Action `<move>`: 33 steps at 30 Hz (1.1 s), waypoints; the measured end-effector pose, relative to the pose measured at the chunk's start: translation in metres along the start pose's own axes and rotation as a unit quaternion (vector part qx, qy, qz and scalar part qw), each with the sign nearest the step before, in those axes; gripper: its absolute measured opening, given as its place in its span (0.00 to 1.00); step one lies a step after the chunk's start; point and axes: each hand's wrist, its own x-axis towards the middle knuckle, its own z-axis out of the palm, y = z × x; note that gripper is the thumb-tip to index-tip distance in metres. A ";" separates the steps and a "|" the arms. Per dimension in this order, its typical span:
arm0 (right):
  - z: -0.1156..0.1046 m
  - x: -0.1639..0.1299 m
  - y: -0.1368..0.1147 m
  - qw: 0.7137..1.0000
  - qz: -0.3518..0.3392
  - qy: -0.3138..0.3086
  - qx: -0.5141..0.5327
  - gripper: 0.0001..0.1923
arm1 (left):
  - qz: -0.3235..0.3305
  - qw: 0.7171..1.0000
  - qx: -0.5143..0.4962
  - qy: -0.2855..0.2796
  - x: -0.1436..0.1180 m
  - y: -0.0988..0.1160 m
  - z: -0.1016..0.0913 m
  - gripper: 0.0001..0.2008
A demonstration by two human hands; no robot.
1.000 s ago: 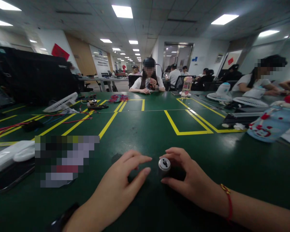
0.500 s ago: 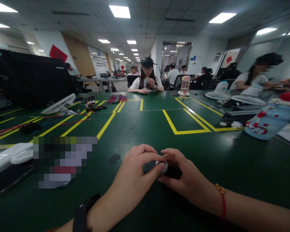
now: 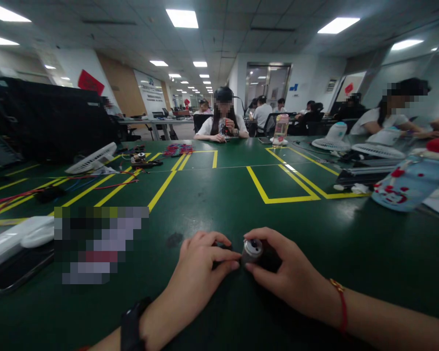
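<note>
Right hand (image 3: 288,269), curled in a C, holds the metal cylinder (image 3: 251,254) at the frame's lower centre; left hand (image 3: 202,265) nearly pinches just beside it, any hold unclear. Probably stiff, smooth and dense, the cylinder suits a grip around its sides.

Beyond the left hand (image 3: 205,263), the green table (image 3: 205,204) bore yellow tape (image 3: 163,189), a white fan (image 3: 93,160) and red cables (image 3: 22,189); beyond the right hand (image 3: 292,268) stood a blue bottle (image 3: 411,180).
</note>
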 end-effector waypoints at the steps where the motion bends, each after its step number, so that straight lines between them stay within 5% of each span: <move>1: -0.004 0.000 0.002 1.000 0.008 0.013 -0.003 0.22 | 0.000 1.000 -0.006 -0.001 0.000 0.000 -0.001 0.10; 6: -0.055 -0.013 0.039 0.987 0.077 0.101 -0.098 0.25 | -0.021 0.993 -0.106 0.038 -0.013 -0.017 -0.027 0.14; 9: -0.102 -0.033 0.073 0.948 0.152 0.153 -0.236 0.28 | -0.064 0.984 -0.164 0.034 -0.026 -0.037 -0.043 0.14; 12: -0.140 -0.053 0.099 0.909 0.244 0.148 -0.303 0.29 | -0.105 0.976 -0.192 0.016 -0.036 -0.052 -0.048 0.13; 15: -0.156 -0.062 0.111 0.894 0.269 0.141 -0.329 0.30 | -0.121 0.972 -0.201 0.028 -0.038 -0.054 -0.045 0.14; 20: -0.118 -0.044 0.088 0.872 0.058 0.208 -0.439 0.36 | -0.119 0.970 -0.210 0.043 -0.037 -0.048 -0.040 0.14; 24: -0.045 -0.012 0.029 0.965 -0.008 -0.012 -0.261 0.25 | -0.129 0.966 -0.219 0.042 -0.039 -0.047 -0.042 0.15; 27: -0.004 0.010 -0.004 0.982 -0.018 -0.103 -0.155 0.14 | -0.147 0.965 -0.215 0.039 -0.041 -0.048 -0.044 0.15; 30: -0.003 0.018 -0.008 0.986 -0.015 -0.100 -0.134 0.10 | -0.154 0.963 -0.218 0.039 -0.041 -0.050 -0.044 0.15; 33: -0.042 0.012 0.014 0.981 0.000 -0.010 -0.194 0.11 | -0.150 0.963 -0.218 0.041 -0.041 -0.050 -0.043 0.15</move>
